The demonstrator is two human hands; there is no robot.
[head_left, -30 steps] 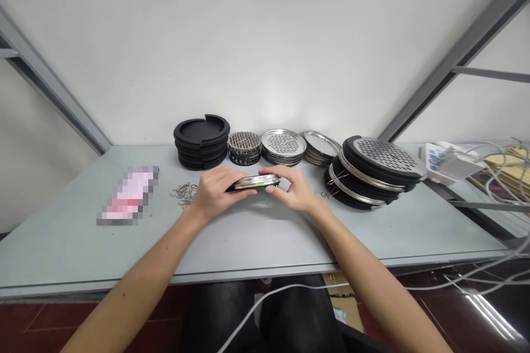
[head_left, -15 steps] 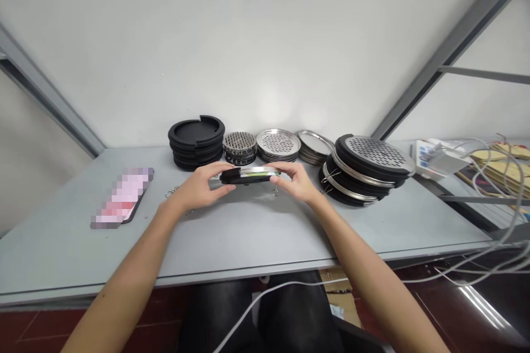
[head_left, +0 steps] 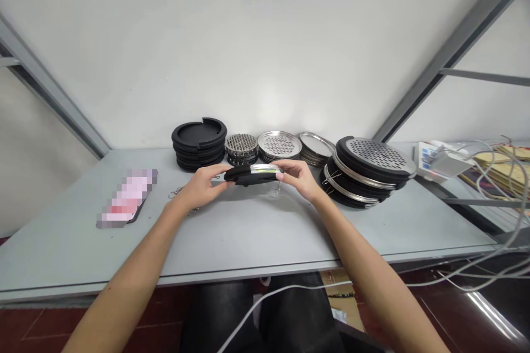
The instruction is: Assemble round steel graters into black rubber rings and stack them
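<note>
Above the table, both hands hold a round black disc with a metal rim (head_left: 248, 176), seen almost edge-on. My left hand (head_left: 203, 186) pinches its left end, fingers over the top and thumb below. At the opposite end my right hand (head_left: 301, 177) grips it the same way. A shiny strip and a bit of green show along its right part; its upper face is hidden. Small metal clips (head_left: 174, 193) lie by my left hand, and a thin wire clip (head_left: 277, 187) shows beneath the disc near my right fingers.
Along the wall stand stacked black rings (head_left: 199, 143), spiked metal discs (head_left: 242, 148), perforated metal discs (head_left: 279, 145) and metal lids (head_left: 317, 146). Black-rimmed grater discs (head_left: 366, 171) are piled to the right. A phone (head_left: 129, 198) lies left; white cables (head_left: 507, 220) hang at the right.
The disc tilts slightly, showing more of its black underside and bright strip. Both hands stay on it. The whole view has shifted a little.
</note>
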